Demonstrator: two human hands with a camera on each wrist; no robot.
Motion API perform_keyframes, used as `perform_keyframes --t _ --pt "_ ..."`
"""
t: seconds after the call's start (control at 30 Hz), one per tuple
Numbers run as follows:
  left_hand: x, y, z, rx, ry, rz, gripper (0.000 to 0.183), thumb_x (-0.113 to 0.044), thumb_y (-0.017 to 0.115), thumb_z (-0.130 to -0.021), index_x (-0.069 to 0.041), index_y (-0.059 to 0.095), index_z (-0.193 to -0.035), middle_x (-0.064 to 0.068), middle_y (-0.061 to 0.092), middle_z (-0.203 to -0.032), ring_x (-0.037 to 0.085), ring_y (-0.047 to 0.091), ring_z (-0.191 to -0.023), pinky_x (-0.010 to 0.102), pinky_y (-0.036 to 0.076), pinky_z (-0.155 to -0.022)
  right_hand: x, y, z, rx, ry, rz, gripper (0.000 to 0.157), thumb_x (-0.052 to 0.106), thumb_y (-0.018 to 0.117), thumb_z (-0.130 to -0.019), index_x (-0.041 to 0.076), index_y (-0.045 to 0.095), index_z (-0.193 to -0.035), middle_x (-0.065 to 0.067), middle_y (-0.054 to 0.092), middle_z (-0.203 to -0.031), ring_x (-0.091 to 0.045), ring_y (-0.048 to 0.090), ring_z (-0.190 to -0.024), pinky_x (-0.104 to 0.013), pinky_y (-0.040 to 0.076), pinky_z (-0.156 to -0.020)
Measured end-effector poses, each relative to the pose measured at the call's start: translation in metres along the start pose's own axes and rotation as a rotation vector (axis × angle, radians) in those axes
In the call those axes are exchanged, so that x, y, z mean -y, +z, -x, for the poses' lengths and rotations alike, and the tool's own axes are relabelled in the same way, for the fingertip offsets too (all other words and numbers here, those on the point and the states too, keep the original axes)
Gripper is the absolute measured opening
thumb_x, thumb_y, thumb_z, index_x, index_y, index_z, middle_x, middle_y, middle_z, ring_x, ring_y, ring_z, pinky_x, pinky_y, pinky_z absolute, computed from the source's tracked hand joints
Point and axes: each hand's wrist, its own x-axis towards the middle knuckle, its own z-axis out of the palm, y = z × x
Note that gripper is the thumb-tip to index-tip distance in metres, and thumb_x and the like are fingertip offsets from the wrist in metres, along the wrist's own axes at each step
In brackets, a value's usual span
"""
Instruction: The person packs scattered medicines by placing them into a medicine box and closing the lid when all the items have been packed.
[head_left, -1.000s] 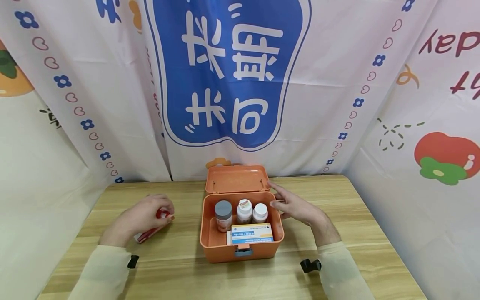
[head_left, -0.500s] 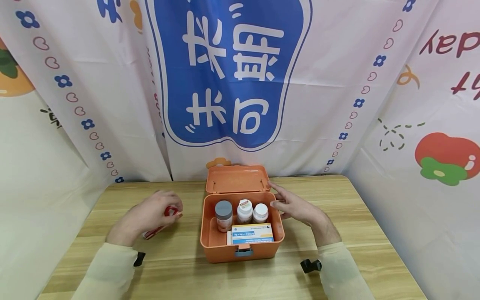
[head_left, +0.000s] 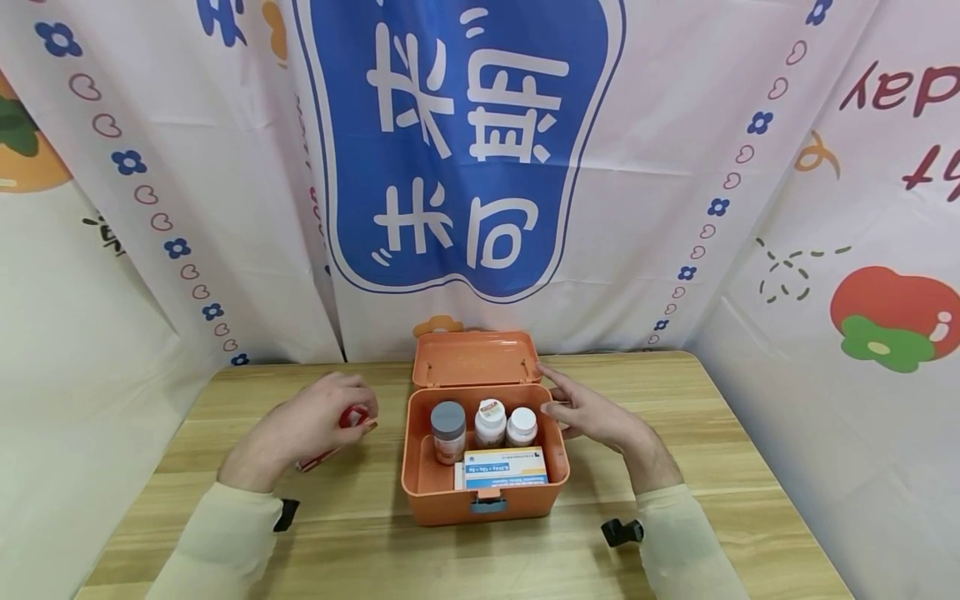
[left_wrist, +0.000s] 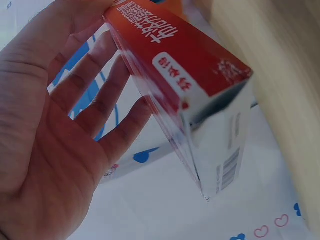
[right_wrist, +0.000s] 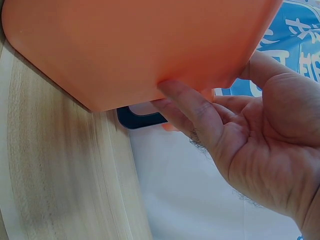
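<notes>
My left hand pinches a red-and-white medicine box between thumb and fingers, left of the orange medicine case. In the head view the hand covers most of that box. The orange case stands with its lid tipped back. Inside are a grey-capped bottle, two white bottles and a blue-and-white medicine box. My right hand grips the case's right wall, thumb over the rim; in the right wrist view, fingers touch the outer wall.
A wooden table bears the case. Printed white cloth hangs behind the table and along both sides. A grey-blue latch sits on the case's front. Black wrist mounts stick out from both sleeves.
My left hand has moved right and slightly away from me with the red-and-white medicine box, closer to the orange case. The right hand and the case have stayed put.
</notes>
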Motion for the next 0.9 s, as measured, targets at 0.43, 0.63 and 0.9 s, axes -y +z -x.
perform_keyframes --t 0.43,0.63,0.9 --pt "-0.018 -0.011 -0.009 -0.043 0.072 -0.011 0.014 -0.019 0.084 -0.087 -0.027 0.075 -0.092 -0.011 0.067 -0.098 0.01 0.058 -0.096 0.034 0.058 -0.086 0.001 0.002 0.0 -0.016 0.016 0.002 0.075 0.025 0.052 -0.111 0.028 0.007 -0.171 -0.025 0.051 -0.157 -0.037 0.066 -0.13 -0.05 0.063 -0.097" --pt "-0.026 -0.016 -0.014 -0.058 0.103 -0.005 0.013 -0.018 0.085 -0.086 -0.026 0.075 -0.091 -0.011 0.067 -0.099 0.01 0.058 -0.096 0.033 0.057 -0.085 0.001 0.002 0.0 -0.013 0.019 0.003 0.075 0.025 0.052 -0.111 0.028 0.007 -0.171 -0.025 0.05 -0.158 -0.037 0.065 -0.132 -0.05 0.063 -0.098" --pt "-0.038 -0.023 -0.022 -0.06 0.123 -0.01 0.014 -0.019 0.086 -0.086 -0.027 0.075 -0.092 -0.01 0.067 -0.103 0.013 0.059 -0.1 0.033 0.059 -0.087 0.002 0.001 0.001 -0.013 0.02 0.002 0.076 0.026 0.053 -0.111 0.028 0.007 -0.171 -0.025 0.05 -0.158 -0.037 0.066 -0.131 -0.051 0.063 -0.098"
